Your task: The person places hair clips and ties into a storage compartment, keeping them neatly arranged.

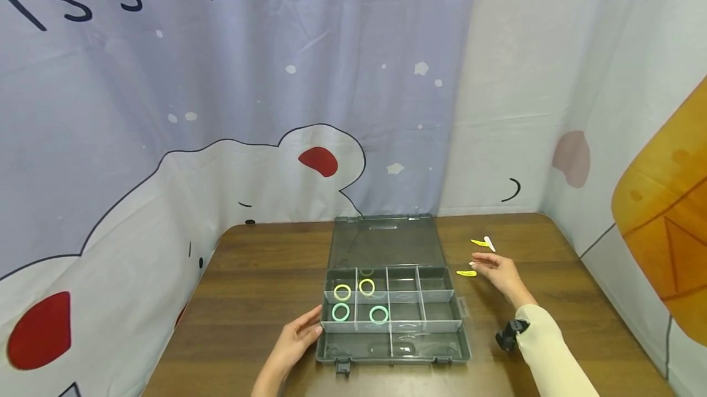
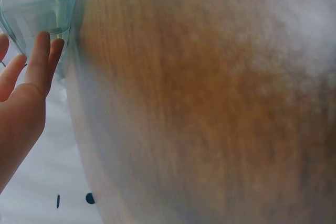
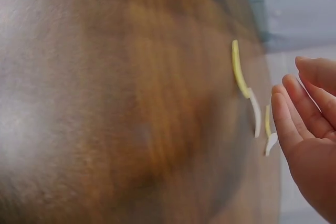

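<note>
A grey translucent organizer box (image 1: 363,353) stands with its lid (image 1: 386,243) folded back. My left hand (image 1: 293,345) rests straight fingers against the box's left side, also seen in the left wrist view (image 2: 26,98). Two yellow rings (image 1: 334,292) lie in the back row's left compartments, and two mint-green rings (image 1: 332,312) in the middle row. My right hand (image 1: 499,275) hovers right of the box, thumb and fingers extended, over a white hair clip (image 3: 255,114) and a yellow hair clip (image 3: 238,69). In the right wrist view, a gap separates the fingertips from these clips.
Behind my right hand lie another yellow clip (image 1: 479,242) and white clip (image 1: 489,243). Everything stands on a brown wooden table (image 1: 265,274). A printed curtain (image 1: 265,78) hangs along the table's far edge. A small black device (image 1: 512,334) sits on my right wrist.
</note>
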Available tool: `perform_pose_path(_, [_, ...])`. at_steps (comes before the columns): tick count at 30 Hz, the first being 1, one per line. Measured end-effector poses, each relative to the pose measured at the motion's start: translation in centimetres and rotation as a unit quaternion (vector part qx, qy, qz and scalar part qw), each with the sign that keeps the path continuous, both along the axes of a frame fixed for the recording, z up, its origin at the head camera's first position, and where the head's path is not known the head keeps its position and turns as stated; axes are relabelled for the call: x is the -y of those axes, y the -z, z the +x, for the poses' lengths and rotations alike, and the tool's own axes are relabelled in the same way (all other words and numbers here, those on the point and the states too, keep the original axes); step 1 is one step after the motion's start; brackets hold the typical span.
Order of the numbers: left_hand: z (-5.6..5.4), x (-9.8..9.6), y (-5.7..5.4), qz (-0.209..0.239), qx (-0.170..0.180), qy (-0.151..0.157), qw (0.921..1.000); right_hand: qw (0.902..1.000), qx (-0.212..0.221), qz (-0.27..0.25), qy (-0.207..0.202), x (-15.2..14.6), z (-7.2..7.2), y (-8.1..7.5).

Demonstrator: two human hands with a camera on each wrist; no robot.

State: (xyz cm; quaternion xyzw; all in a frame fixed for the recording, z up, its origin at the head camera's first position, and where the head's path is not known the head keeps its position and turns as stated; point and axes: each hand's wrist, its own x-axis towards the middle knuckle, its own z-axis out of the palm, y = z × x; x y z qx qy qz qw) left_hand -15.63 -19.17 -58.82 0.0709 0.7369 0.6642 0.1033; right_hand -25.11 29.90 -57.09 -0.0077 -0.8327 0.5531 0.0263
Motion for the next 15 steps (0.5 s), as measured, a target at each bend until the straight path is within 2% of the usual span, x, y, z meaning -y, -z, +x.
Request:
perform_pose_path(7, [-0.2,0.0,0.3,0.008,0.012,0.004,0.9999,0.9999,-0.001,0.010,0.004,-0.1,-0.5,1.8])
perform_pose_path(15, [-0.1,0.0,0.0,0.005,0.013,0.001,0.9999,0.9991,0.007,0.039,0.013,0.6,-1.1,2.6])
